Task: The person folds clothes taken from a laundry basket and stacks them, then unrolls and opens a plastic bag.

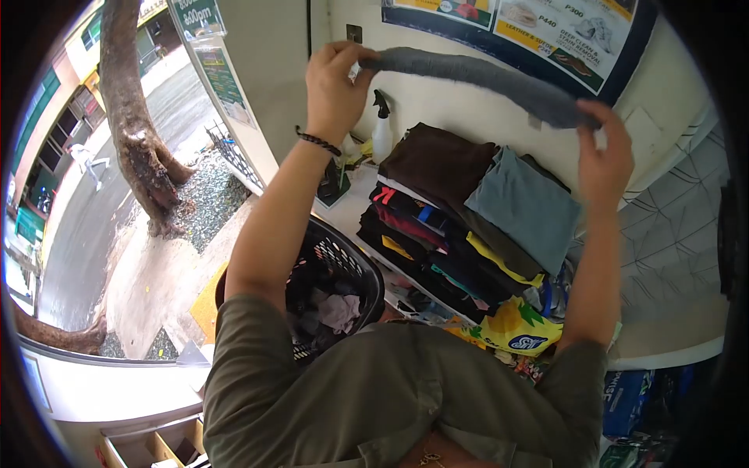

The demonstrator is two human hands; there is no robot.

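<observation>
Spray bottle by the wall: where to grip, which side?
Grip the spray bottle around its body, just under the black trigger head, probably from the left. It looks upright, and the clothes stack crowds its right side.

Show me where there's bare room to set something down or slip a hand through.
A bare strip of white tabletop lies between the black perforated plastic basket and the mostly dark folded clothes. A hand likely fits between these and the raised grey fabric. It's crowded around the yellow plastic bag.

The head view looks forward and down.
</observation>
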